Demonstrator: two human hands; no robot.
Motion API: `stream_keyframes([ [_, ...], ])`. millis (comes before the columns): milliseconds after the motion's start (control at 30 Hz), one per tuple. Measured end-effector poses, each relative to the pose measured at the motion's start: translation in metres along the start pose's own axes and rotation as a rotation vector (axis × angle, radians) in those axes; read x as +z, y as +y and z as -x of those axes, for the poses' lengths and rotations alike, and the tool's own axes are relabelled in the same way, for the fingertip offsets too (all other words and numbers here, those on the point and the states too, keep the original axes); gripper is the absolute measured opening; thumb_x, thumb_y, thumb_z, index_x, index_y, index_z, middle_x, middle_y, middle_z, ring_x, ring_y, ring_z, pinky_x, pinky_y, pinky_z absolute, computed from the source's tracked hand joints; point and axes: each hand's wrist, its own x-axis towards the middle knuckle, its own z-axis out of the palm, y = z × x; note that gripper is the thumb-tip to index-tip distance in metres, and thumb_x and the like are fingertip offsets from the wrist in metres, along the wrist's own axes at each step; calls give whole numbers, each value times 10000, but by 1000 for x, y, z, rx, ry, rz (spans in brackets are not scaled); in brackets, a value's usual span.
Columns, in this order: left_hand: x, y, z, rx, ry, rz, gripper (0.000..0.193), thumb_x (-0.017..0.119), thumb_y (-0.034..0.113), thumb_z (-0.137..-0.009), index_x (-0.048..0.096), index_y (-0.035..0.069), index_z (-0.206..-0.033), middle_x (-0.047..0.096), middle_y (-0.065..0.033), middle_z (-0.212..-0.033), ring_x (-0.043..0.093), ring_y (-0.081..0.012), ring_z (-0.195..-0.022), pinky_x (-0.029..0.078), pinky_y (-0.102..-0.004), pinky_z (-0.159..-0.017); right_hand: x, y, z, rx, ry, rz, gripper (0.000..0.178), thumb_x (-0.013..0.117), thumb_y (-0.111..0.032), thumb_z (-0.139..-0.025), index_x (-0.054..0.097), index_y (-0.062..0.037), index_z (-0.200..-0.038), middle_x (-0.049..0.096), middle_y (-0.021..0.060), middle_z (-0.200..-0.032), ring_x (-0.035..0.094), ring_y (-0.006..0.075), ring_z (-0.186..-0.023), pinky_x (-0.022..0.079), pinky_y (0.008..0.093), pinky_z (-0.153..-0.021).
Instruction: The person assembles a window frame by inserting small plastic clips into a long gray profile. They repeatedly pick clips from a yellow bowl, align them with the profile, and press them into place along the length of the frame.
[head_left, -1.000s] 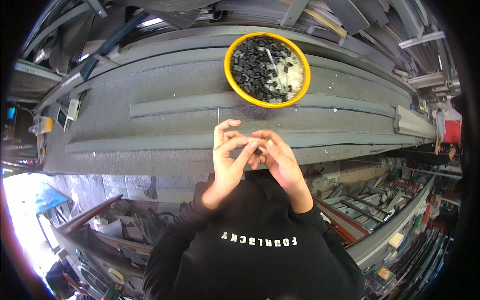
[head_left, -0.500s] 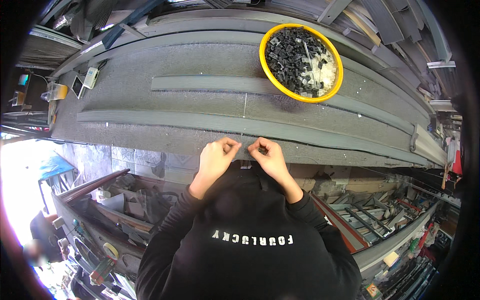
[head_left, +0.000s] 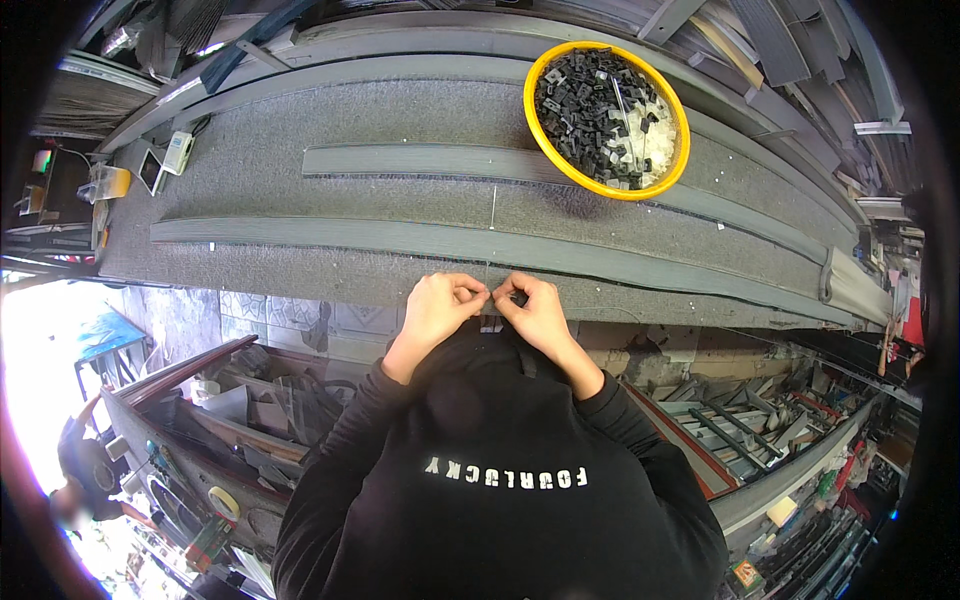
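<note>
My left hand [head_left: 436, 314] and my right hand [head_left: 535, 314] meet at the bench's near edge, fingertips almost touching. Both are closed in a pinch. Something small and dark shows inside the curl of my right fingers, too little of it to name. What my left fingertips pinch, if anything, is hidden. Just beyond my hands a long grey pleated strip [head_left: 350, 234] runs across the bench. Past it, a thin white cord [head_left: 493, 208] lies toward a second grey strip [head_left: 430, 160].
A yellow-rimmed basin [head_left: 531, 110] of small black and whitish plastic pieces stands at the far right. A phone-like device [head_left: 150, 172], a white box [head_left: 178, 153] and a cup [head_left: 112, 183] sit at the far left. Behind me, bins [head_left: 230, 410] hold scrap; another person [head_left: 88, 470] is at lower left.
My hands have come closer together, the left shifting slightly right, so the fingertips nearly meet. The person at lower left has moved an arm.
</note>
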Motion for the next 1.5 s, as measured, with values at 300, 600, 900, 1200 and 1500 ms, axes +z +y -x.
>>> stream_keyframes([
  [300,-2,-1,3,12,21,-49,228,757,277,-783,783,133,-959,707,-34,-663,695,-190,-632,539,-321,-641,4,4,0,-37,24,37,117,666,-96,-777,650,13,-816,681,156,-778,670,245,-704,509,343,-668],
  [600,-2,-3,3,25,-13,-55,252,738,254,-775,777,143,-997,696,-31,-669,688,-185,-632,538,-322,-646,3,-1,2,-35,7,67,112,671,-93,-809,659,14,-838,707,110,-820,670,175,-768,511,306,-726],
  [900,-1,-9,1,75,22,-33,216,716,200,-788,753,159,-997,615,-31,-602,629,-179,-568,502,-333,-590,3,-5,2,-31,-15,108,134,679,-121,-800,669,8,-834,697,110,-791,656,190,-725,505,319,-692],
  [1200,-2,-4,2,94,42,-71,184,737,217,-805,747,155,-977,637,-32,-616,643,-197,-579,502,-336,-584,3,-1,-2,-29,-29,146,158,681,-135,-811,697,7,-877,719,131,-849,696,240,-792,523,338,-735],
  [1500,-47,-35,16,51,288,-230,210,714,259,-810,776,120,-955,753,-79,-815,732,-188,-743,544,-319,-685,1,-7,-4,49,-86,151,223,677,-219,-848,722,-17,-932,715,170,-851,692,309,-784,519,384,-709],
])
